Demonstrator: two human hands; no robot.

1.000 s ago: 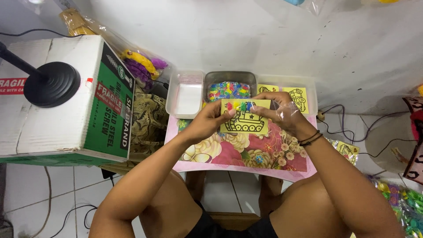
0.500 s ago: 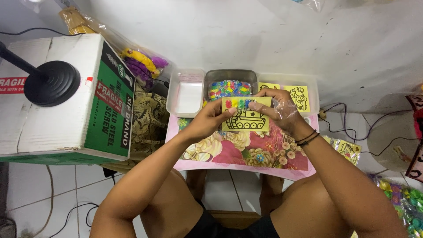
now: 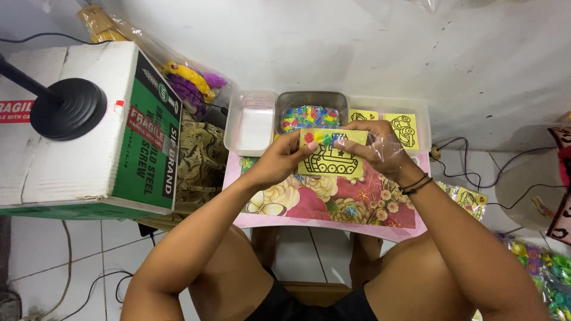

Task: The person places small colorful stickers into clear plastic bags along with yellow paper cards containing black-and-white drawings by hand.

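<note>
I hold a yellow card with a black outline drawing of a tank [image 3: 331, 156] above a small floral-covered table [image 3: 309, 205]. My left hand [image 3: 279, 159] pinches the card's left edge, where a small packet of coloured bits lies on top of it. My right hand [image 3: 377, 148] grips the right edge together with a clear plastic sleeve [image 3: 386, 148]. Behind the card stands a metal tray of colourful packets [image 3: 309, 116], flanked by an empty clear tray [image 3: 253, 122] and a clear tray holding more yellow drawing cards [image 3: 401, 128].
A large cardboard box [image 3: 89, 128] with a black stand base [image 3: 66, 109] on it sits at left. Bagged yellow and purple items [image 3: 187, 83] lean on the wall. Cables [image 3: 476, 172] run over the tiled floor at right, beside bags of colourful items [image 3: 544, 261].
The card and both hands have shifted slightly; the grip on the card is the same.
</note>
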